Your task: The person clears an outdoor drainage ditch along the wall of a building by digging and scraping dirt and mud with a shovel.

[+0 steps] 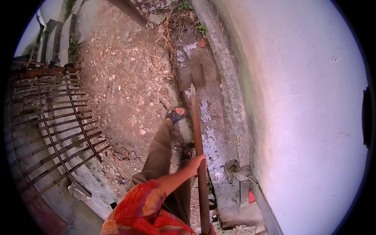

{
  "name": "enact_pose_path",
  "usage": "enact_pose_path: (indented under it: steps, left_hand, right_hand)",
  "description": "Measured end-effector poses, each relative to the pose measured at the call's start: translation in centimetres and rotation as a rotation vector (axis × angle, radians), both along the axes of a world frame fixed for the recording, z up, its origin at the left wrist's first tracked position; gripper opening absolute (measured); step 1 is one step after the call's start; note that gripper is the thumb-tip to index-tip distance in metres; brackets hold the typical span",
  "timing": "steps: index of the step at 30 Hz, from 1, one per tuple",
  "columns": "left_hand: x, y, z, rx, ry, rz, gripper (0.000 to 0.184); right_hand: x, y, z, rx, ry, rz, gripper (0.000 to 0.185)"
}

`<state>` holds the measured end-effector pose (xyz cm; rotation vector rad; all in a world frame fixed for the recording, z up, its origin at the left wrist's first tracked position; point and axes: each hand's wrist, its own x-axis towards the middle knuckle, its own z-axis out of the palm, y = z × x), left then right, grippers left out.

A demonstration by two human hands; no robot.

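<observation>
With the left hand (196,163) closed round the wooden handle (198,141), which runs near to far over the slab's (213,147) left side, steer low; the near right hand's (212,230) grip is too cropped to tell

A person wears a loose shirt (129,209) of bright red, streaked with orange, yellow and a muted purple, the colours running in uneven bands across the cloth. The short, wide sleeve (150,196) carries the same pattern, with an orange-yellow patch toward its opening; the left forearm (178,181) and left hand (197,163) are bare. Below are plain brown trousers (158,150), full-length and loosely cut, darker in the shadowed right leg. A dark, open-toed sandal (176,116) with small pale spots covers the far foot; the nearer sandal (187,152), also dark, is partly lost in shadow.
</observation>
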<state>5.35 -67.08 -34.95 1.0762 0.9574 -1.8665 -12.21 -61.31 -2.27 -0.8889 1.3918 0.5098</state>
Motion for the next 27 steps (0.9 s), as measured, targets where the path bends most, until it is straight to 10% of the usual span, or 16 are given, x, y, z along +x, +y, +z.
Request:
enact_pose_path:
  steps: [27]
  left_hand:
    - [26.3, -16.7, -19.4, -0.086, -0.576, -0.38, 0.017]
  right_hand:
    - [17.5, -3.2, -27.5, -0.007, -0.203, -0.072, 0.072]
